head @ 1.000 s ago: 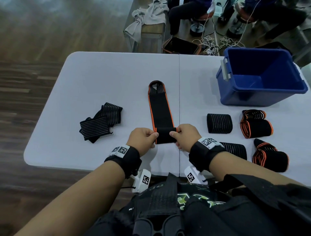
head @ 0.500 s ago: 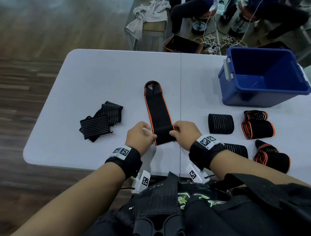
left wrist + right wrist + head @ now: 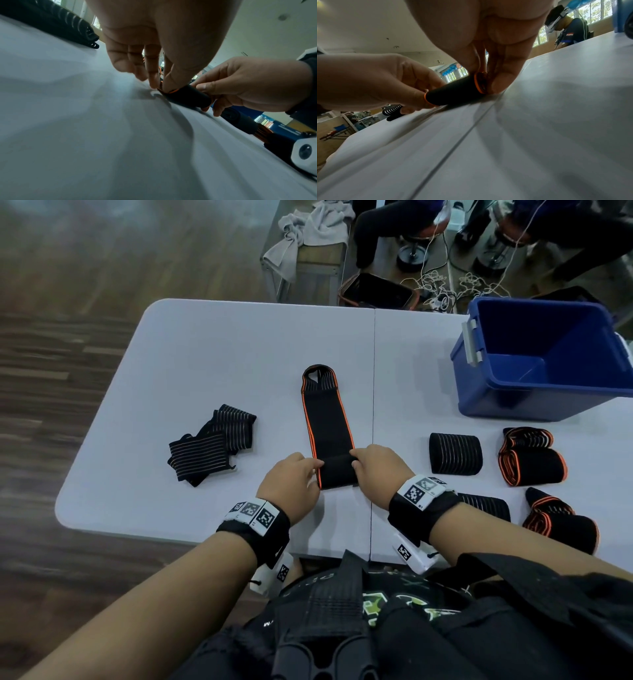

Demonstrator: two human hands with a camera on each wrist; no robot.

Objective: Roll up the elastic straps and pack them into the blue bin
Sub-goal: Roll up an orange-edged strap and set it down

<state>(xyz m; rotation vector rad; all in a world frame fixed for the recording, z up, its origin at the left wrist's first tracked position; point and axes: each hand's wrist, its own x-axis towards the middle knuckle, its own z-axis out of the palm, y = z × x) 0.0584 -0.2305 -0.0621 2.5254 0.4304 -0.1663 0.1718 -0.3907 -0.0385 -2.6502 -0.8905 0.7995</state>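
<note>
A black elastic strap with orange edges (image 3: pixel 325 419) lies lengthwise on the white table (image 3: pixel 205 364), its near end wound into a roll (image 3: pixel 337 474) (image 3: pixel 187 97) (image 3: pixel 453 93). My left hand (image 3: pixel 291 481) (image 3: pixel 154 54) pinches the roll's left end. My right hand (image 3: pixel 376 467) (image 3: pixel 496 54) pinches its right end. The blue bin (image 3: pixel 548 364) stands open at the far right, nothing visible inside.
Unrolled black striped straps (image 3: pixel 212 446) lie to the left. To the right sit a striped rolled strap (image 3: pixel 455 453), another by my right wrist (image 3: pixel 486 505), and two orange-edged rolls (image 3: pixel 531 457) (image 3: pixel 558 522). People, chairs and cables stand beyond the table's far edge.
Both hands have rolled the strap forward, away from me, so the roll is thicker and the flat length is shorter.
</note>
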